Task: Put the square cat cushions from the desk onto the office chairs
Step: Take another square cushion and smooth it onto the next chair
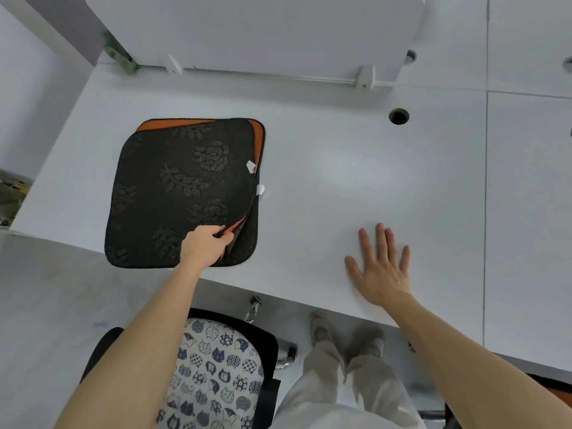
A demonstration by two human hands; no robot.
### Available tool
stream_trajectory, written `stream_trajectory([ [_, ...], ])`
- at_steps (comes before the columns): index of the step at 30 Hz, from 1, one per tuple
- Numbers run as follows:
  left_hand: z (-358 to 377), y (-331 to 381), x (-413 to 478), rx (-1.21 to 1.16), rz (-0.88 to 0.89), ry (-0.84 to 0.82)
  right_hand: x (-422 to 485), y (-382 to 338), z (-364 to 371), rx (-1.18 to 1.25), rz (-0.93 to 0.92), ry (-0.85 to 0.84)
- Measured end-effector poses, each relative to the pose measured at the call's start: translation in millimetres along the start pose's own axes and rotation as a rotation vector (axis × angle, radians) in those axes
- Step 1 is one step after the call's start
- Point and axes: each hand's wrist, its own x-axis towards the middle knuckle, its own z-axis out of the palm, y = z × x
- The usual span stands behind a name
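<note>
A stack of square cushions [173, 187] lies on the white desk [340, 168], dark flower-patterned undersides up, with orange edges showing at the top and right. My left hand [205, 241] pinches the near right corner of the top cushion and lifts it slightly. Flat on the desk to the right rests my right hand [382, 267], fingers spread, holding nothing. Below the desk edge a cat-print cushion [213, 376] lies on the seat of a black office chair [269, 345], partly hidden by my left forearm.
A white divider panel [263, 29] stands along the desk's far edge. A round cable hole [398, 116] sits at the back right. My legs and shoes [322, 329] stand right of the chair. A seam [486, 212] separates the neighbouring desk on the right.
</note>
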Motion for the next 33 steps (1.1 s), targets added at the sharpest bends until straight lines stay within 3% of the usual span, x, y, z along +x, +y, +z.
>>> stream_trajectory([
  [8,-3.5,28.3,-10.9,0.301,0.073,0.133,-1.5,4.2,-27.1,-0.021,-0.045,-0.162],
  [11,-29.9,31.3,-22.3,0.44,0.169,0.344,-2.5,4.2,-47.0,0.017,-0.038,-0.225],
  [15,-79.1,39.6,-41.1,0.412,0.283,0.515,-1.1,2.5,-77.1,0.136,0.023,-0.285],
  [18,-109.1,68.3,-62.4,0.233,0.422,0.651,-4.3,0.0,-97.0,0.197,0.044,-0.332],
  [21,-140.0,114.9,-93.1,0.048,0.545,0.754,-19.9,0.5,-106.1,0.455,0.135,-0.372],
  [23,-160.2,148.3,-112.2,-0.112,0.596,0.762,-33.7,2.1,-113.4,0.711,0.235,-0.429],
  [27,-188.3,196.6,-146.7,-0.628,0.721,0.622,-48.7,11.0,-129.7,0.947,0.328,-0.423],
  [30,-191.6,206.4,-150.6,-0.891,0.688,0.561,-48.4,17.3,-146.1,1.302,0.37,-0.393],
  [33,-164.8,192.0,-133.1,-0.999,0.5,0.506,-51.9,20.2,-168.5,1.777,0.234,-0.272],
])
